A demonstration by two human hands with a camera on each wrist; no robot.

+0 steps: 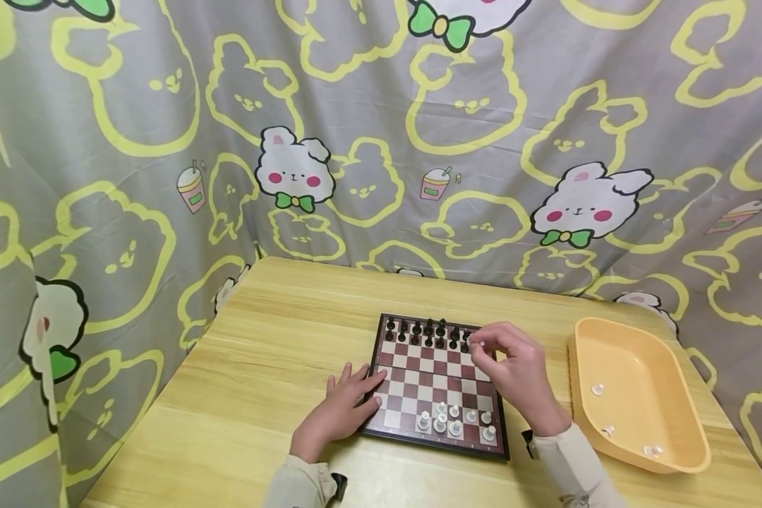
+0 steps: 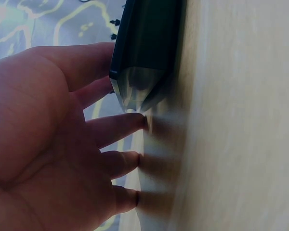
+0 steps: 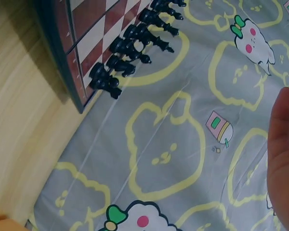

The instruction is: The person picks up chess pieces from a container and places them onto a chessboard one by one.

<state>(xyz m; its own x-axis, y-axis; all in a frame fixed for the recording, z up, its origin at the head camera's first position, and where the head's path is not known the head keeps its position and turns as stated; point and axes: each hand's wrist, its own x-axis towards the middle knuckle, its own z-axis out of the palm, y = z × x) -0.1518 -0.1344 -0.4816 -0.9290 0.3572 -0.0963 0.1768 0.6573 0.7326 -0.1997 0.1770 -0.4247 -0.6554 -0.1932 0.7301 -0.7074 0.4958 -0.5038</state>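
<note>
A magnetic-looking chessboard (image 1: pixel 408 386) lies on the table, with black chess pieces (image 1: pixel 428 329) in two rows along its far side. Several white chess pieces (image 1: pixel 440 423) stand at the near side, mostly towards the right. My left hand (image 1: pixel 338 416) rests with spread fingers at the board's left edge; in the left wrist view its lower fingertips (image 2: pixel 137 160) touch the table beside the board corner (image 2: pixel 139 79). Over the board's right side, my right hand (image 1: pixel 522 370) pinches a small white chess piece (image 1: pixel 481 343), mostly hidden by the fingers. In the right wrist view only part of that hand (image 3: pixel 285 159) shows.
An orange-yellow tray (image 1: pixel 648 353) stands right of the board, with a few white pieces (image 1: pixel 597 389) lying in it. The wooden table (image 1: pixel 248 353) meets a grey patterned curtain (image 1: pixel 381 141) at the back and left.
</note>
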